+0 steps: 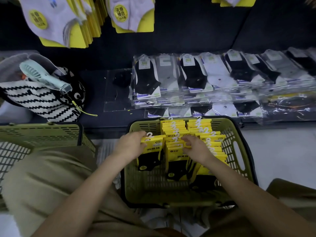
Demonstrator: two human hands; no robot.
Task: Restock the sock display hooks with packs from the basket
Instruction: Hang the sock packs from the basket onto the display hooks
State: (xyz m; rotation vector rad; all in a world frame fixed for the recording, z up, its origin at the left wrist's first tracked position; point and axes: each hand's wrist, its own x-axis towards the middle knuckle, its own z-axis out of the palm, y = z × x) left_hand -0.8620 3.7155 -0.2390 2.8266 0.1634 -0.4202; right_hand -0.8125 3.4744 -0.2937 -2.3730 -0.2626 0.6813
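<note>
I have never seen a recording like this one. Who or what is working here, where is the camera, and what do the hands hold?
There is no machine here: a person works with two bare hands, and the one camera sits on the person's head, looking forward and down. The left hand grips a sock pack with a yellow card and a white hook. The right hand lies on the other yellow packs standing in rows in the green basket; whether it grips one is not clear. Behind the basket, flat socks in clear wrappers lie on a dark shelf. White socks hang above. To the left are a second basket and a striped bag.
</note>
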